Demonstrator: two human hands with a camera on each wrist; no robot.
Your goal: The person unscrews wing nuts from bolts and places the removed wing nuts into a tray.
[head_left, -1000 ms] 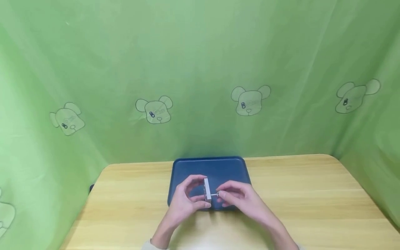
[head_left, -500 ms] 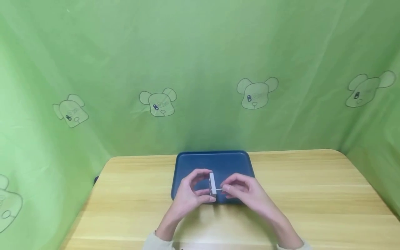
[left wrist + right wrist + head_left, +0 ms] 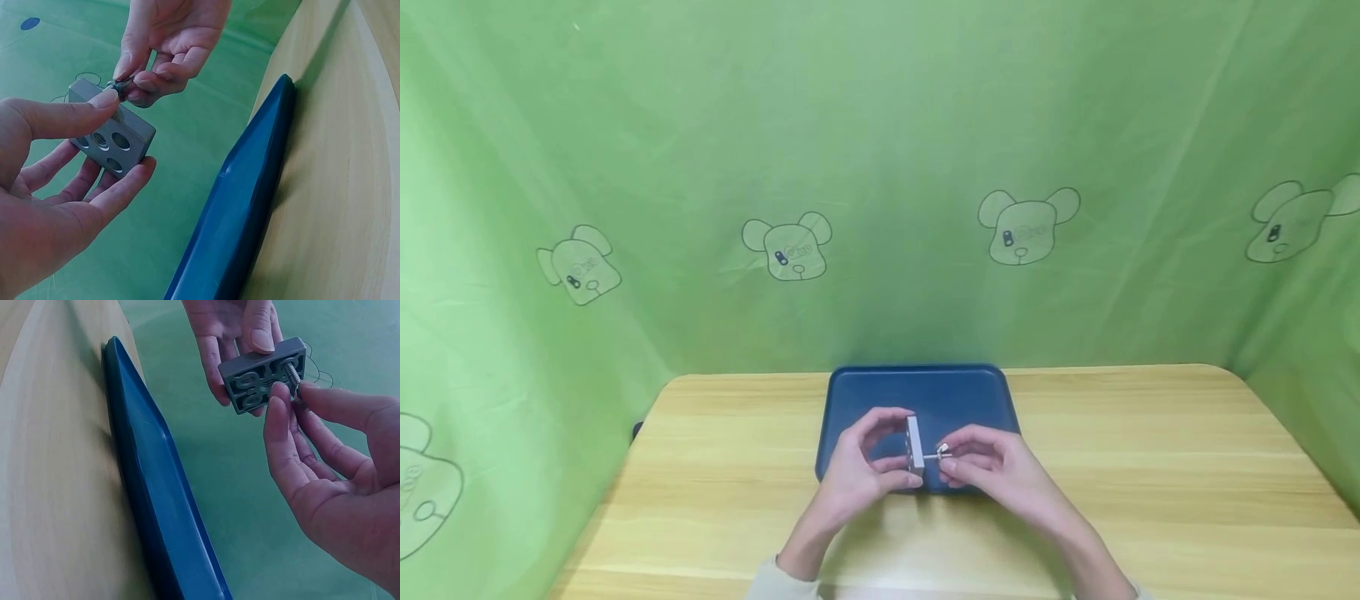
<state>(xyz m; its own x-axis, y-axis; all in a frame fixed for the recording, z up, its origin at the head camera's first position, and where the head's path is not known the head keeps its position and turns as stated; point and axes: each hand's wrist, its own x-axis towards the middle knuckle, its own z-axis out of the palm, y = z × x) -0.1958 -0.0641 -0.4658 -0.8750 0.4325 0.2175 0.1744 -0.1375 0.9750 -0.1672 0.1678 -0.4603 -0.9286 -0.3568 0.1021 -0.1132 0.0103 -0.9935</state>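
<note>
Left hand [image 3: 859,477]: thumb on one edge of the block, fingers curled round the opposite edge, spread by the block's width and gripping it
Right hand [image 3: 1003,468]: thumb and fingertips brought close together, pinching the outer end of the screw; the other fingers bent, loosely bunched
Grey block [image 3: 122,139]: in the left hand's grip, on edge, off the tray; round holes through one face, recessed shapes on the face toward the right hand
Metal screw [image 3: 292,373]: threaded shaft bridging block and right fingertips, near one edge of the recessed face; how deep it sits, cannot tell
Blue tray [image 3: 925,385]: on the wooden table [image 3: 737,454], below the hands and beyond them
Green curtain [image 3: 880,150]: behind the table, printed with bear heads
</note>
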